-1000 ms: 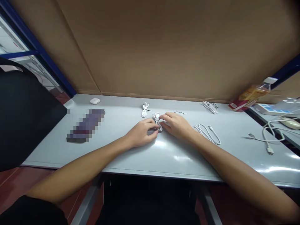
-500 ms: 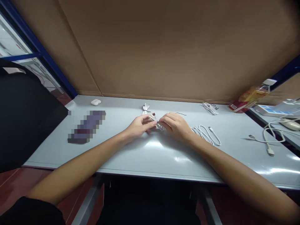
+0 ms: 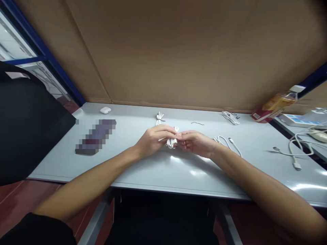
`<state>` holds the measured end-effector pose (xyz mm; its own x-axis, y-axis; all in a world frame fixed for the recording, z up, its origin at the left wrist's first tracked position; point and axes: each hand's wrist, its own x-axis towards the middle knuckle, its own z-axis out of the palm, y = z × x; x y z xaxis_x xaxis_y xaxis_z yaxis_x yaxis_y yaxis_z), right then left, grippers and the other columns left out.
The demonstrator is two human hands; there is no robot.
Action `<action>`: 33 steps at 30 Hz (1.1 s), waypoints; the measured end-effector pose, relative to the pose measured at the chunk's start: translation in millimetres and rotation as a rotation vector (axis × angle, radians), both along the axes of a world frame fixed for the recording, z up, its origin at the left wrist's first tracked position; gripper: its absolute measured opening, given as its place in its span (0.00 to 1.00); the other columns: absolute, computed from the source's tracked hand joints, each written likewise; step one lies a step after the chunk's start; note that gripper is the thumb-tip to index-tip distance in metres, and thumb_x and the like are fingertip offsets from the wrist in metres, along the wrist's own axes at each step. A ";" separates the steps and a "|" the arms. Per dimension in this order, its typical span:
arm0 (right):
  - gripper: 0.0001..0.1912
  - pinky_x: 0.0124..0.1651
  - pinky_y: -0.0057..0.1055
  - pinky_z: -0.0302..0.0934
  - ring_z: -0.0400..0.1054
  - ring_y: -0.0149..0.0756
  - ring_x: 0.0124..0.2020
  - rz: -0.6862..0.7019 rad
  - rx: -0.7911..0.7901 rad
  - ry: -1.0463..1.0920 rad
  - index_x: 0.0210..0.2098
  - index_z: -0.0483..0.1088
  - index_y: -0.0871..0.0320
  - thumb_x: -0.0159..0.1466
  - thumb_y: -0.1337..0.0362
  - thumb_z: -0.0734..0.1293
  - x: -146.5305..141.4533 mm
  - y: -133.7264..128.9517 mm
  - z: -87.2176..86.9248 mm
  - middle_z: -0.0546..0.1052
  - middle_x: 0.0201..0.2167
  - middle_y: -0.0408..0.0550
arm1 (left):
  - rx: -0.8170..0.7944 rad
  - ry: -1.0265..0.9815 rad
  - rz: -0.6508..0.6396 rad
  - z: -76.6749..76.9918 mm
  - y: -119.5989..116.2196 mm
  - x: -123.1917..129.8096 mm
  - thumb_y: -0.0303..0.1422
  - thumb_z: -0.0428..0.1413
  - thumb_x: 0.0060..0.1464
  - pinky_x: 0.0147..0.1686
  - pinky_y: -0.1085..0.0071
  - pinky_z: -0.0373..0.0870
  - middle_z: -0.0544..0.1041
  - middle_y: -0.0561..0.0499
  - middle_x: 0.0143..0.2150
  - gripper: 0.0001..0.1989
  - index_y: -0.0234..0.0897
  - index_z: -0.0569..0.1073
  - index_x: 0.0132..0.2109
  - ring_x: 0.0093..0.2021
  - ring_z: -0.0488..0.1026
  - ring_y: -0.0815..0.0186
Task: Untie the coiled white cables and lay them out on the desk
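My left hand (image 3: 154,139) has its fingers round a coiled white cable (image 3: 171,143), held just above the grey table (image 3: 153,173). From the right, my right hand (image 3: 195,143) pinches at the same bundle, its fingertips meeting those of my left hand. Whether a tie lies between the right fingertips is too small to tell. Behind my hands lies a bundled white cable (image 3: 159,117) with a dark tie round it. A loose black tie (image 3: 197,123) rests farther right. Beside my right forearm is a loosely looped white cable (image 3: 230,143), partly hidden by the arm.
At the left are a white earphone case (image 3: 105,110) and a pixelated dark object (image 3: 95,137). Another coiled cable (image 3: 230,117) lies at the back right, near a leaning bottle (image 3: 276,105). Tangled cables (image 3: 296,153) trail off the right side. A black bag-like shape (image 3: 30,129) stands left.
The held bundle has turned and come slightly nearer the front edge. My right hand has rotated, showing more of its palm side. The view has shifted slightly.
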<state>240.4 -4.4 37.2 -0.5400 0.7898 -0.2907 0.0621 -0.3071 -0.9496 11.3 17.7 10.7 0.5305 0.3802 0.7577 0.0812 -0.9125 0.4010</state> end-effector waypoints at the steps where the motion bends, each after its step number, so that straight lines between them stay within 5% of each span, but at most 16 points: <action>1: 0.15 0.31 0.33 0.50 0.53 0.31 0.26 0.009 -0.074 0.027 0.25 0.68 0.56 0.60 0.56 0.74 -0.3 -0.5 1.6 0.62 0.23 0.40 | 0.016 -0.001 -0.006 0.8 -0.2 -0.2 0.25 0.56 0.67 0.53 0.62 0.78 0.85 0.46 0.48 0.10 0.40 0.83 0.46 0.52 0.81 0.61; 4: 0.14 0.31 0.33 0.51 0.53 0.32 0.26 0.007 -0.062 0.026 0.26 0.68 0.56 0.60 0.57 0.73 -0.4 -2.1 4.5 0.62 0.23 0.40 | -0.053 0.003 0.014 3.0 -1.2 -0.3 0.29 0.59 0.66 0.53 0.61 0.78 0.85 0.45 0.46 0.07 0.39 0.83 0.46 0.51 0.81 0.60; 9: 0.09 0.35 0.34 0.57 0.64 0.35 0.31 -0.138 0.576 -0.320 0.34 0.75 0.56 0.65 0.56 0.70 2.3 -6.0 6.7 0.74 0.31 0.45 | -0.535 -0.033 0.110 1.7 -1.7 2.8 0.38 0.65 0.61 0.50 0.62 0.77 0.84 0.44 0.46 0.11 0.36 0.81 0.46 0.46 0.81 0.59; 12: 0.08 0.37 0.35 0.60 0.69 0.37 0.35 -0.173 0.944 -0.478 0.38 0.75 0.56 0.67 0.58 0.68 2.1 -7.5 5.2 0.79 0.36 0.48 | -0.694 -0.072 0.096 -1.1 -1.5 5.1 0.40 0.67 0.58 0.53 0.60 0.76 0.83 0.43 0.47 0.14 0.35 0.81 0.46 0.48 0.81 0.57; 16: 0.08 0.39 0.35 0.60 0.69 0.36 0.34 -0.131 1.099 -0.527 0.37 0.75 0.55 0.70 0.61 0.65 -0.2 -7.8 0.0 0.78 0.35 0.48 | -0.711 -0.061 0.055 -3.2 -2.3 5.8 0.39 0.67 0.58 0.52 0.61 0.77 0.83 0.44 0.45 0.12 0.35 0.82 0.45 0.46 0.81 0.58; 20: 0.11 0.37 0.35 0.58 0.67 0.36 0.33 -0.094 0.922 -0.522 0.35 0.74 0.55 0.71 0.59 0.64 -0.3 -8.2 -0.1 0.76 0.33 0.46 | -0.552 -0.007 0.057 -2.6 -1.6 2.7 0.37 0.66 0.60 0.47 0.64 0.78 0.84 0.46 0.43 0.09 0.36 0.83 0.44 0.43 0.81 0.60; 23: 0.13 0.36 0.35 0.56 0.63 0.35 0.31 -0.038 0.517 -0.337 0.34 0.75 0.55 0.68 0.53 0.67 0.1 -7.2 2.1 0.73 0.31 0.45 | -0.258 0.040 0.036 -1.2 0.4 -1.1 0.30 0.63 0.63 0.46 0.65 0.78 0.85 0.47 0.43 0.05 0.39 0.83 0.44 0.43 0.81 0.62; 28: 0.16 0.31 0.32 0.51 0.54 0.30 0.26 -0.029 -0.099 -0.009 0.24 0.68 0.56 0.57 0.56 0.76 -2.7 -5.4 5.2 0.61 0.24 0.39 | 0.077 0.015 -0.004 1.6 -0.1 -3.8 0.22 0.56 0.65 0.49 0.67 0.80 0.85 0.46 0.46 0.12 0.40 0.83 0.44 0.48 0.83 0.64; 30: 0.16 0.30 0.32 0.51 0.53 0.30 0.25 -0.029 -0.153 0.021 0.24 0.67 0.56 0.56 0.58 0.76 -3.0 -5.3 6.0 0.61 0.24 0.39 | 0.092 0.006 -0.008 3.5 -1.5 -3.6 0.22 0.56 0.65 0.49 0.67 0.80 0.85 0.45 0.46 0.12 0.39 0.83 0.44 0.48 0.83 0.63; 33: 0.17 0.30 0.33 0.52 0.55 0.32 0.26 -0.019 0.058 -0.071 0.25 0.68 0.55 0.61 0.53 0.74 -0.7 -5.8 5.8 0.63 0.24 0.40 | -0.024 0.001 0.019 4.9 -3.0 -2.4 0.25 0.59 0.64 0.47 0.66 0.79 0.85 0.46 0.44 0.08 0.40 0.83 0.44 0.45 0.83 0.62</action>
<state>239.6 -10.2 43.0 -0.5046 0.8163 -0.2812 0.1248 -0.2534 -0.9593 9.0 14.8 15.6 0.5241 0.4083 0.7474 0.0985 -0.9008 0.4230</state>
